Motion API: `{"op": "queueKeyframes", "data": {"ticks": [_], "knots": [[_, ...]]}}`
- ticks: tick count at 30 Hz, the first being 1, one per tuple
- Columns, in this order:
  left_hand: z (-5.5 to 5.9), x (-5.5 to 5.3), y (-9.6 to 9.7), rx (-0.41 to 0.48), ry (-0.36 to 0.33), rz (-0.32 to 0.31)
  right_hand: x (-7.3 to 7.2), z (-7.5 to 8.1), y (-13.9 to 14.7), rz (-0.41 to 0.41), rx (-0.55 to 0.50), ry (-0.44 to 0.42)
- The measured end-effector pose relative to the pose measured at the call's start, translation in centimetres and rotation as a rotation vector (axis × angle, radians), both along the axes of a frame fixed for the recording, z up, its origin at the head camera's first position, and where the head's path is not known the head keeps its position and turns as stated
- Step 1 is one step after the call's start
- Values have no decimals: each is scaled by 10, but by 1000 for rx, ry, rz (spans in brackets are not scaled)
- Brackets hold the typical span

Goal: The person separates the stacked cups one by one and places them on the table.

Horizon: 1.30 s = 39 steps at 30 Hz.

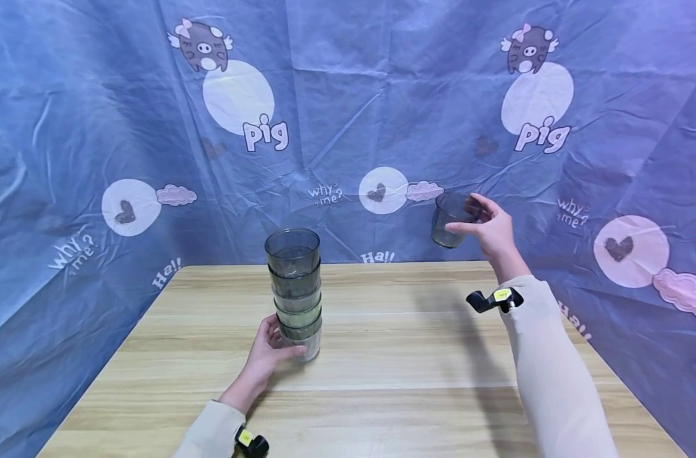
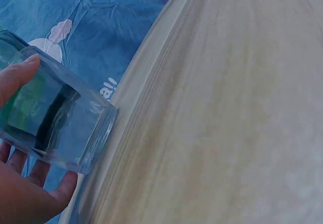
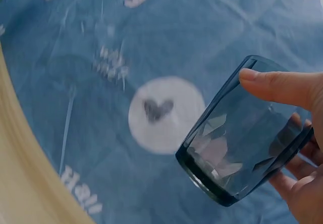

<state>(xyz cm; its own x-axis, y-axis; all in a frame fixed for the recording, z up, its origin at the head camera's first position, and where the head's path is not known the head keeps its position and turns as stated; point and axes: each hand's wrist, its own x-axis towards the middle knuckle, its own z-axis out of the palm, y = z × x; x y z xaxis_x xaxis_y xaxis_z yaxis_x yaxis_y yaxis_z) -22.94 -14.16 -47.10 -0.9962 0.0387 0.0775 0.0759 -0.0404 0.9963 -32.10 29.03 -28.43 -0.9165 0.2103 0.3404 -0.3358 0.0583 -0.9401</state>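
Note:
A tall stack of nested glasses (image 1: 293, 286) rises from the table, dark grey at the top, greenish lower down. The lowest one, a clear glass (image 2: 91, 125), is gripped by my left hand (image 1: 264, 359), thumb on the near side and fingers around the far side. Up in the air to the right, my right hand (image 1: 493, 232) holds a single dark grey glass (image 1: 448, 226) by its side. That glass is upright in the head view, and its see-through wall shows nothing inside in the right wrist view.
The wooden table (image 1: 382, 356) stretches under both arms, its back edge close to a blue curtain (image 1: 348, 95) printed with pigs and hearts. Wrist cameras sit on the left sleeve (image 1: 210, 429) and the right sleeve (image 1: 548, 362).

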Motion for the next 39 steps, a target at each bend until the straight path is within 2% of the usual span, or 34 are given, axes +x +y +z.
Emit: {"op": "queueKeyframes", "data": {"ticks": [9,15,21,27,33,39], "knots": [[0,0,0,-7,-1,3,-6,-48,31,-138,58,-84],[0,0,0,-2,-8,6,-7,-77,41,-240,149,-169],[-2,-1,-1,2,-9,6,-4,-107,49,-249,121,-221],[-2,-3,-1,-12,-3,7,2,-137,54,-272,137,-244],[-2,-2,-1,-14,6,-1,3,-158,55,-305,12,-263],[0,-1,-2,-6,5,-3,4,-163,56,-318,58,-282]]}}
